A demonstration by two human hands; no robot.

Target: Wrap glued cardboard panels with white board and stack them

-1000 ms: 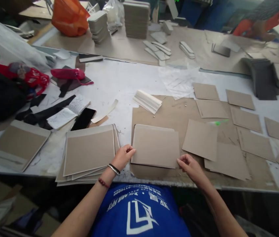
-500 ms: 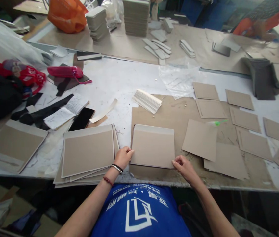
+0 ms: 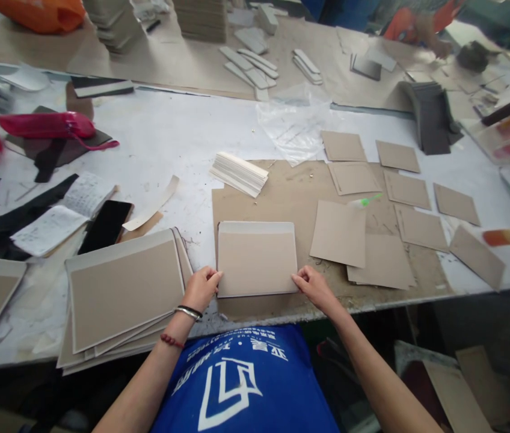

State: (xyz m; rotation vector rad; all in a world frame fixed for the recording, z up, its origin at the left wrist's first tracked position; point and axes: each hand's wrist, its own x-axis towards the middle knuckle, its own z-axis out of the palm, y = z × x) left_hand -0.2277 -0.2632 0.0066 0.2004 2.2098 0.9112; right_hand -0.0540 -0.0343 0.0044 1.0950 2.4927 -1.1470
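A tan cardboard panel (image 3: 256,260) with a pale strip along its far edge lies in front of me on a brown board (image 3: 232,207). My left hand (image 3: 202,285) pinches its left edge near the lower corner, thumb and fingers closed. On the opposite side my right hand (image 3: 314,286) grips the lower right corner between thumb and fingertips. To the left, close to my left wrist, rests a stack of similar bordered panels (image 3: 124,288). Right of my right hand are plain tan cardboard sheets (image 3: 340,233), partly overlapping.
Beyond the panel sits a bundle of white strips (image 3: 239,174). Small tan cards (image 3: 412,189) are spread at the right, near a green-tipped brush or tube (image 3: 365,202). A phone (image 3: 106,225), an open notebook (image 3: 63,210) and a pink pouch (image 3: 47,125) lie left. A person's hand (image 3: 438,45) shows far right.
The camera view has turned right, so the table things appear shifted left. Both hands keep hold of the panel, which looks slightly straighter. A red-yellow handled tool has come into view at right.
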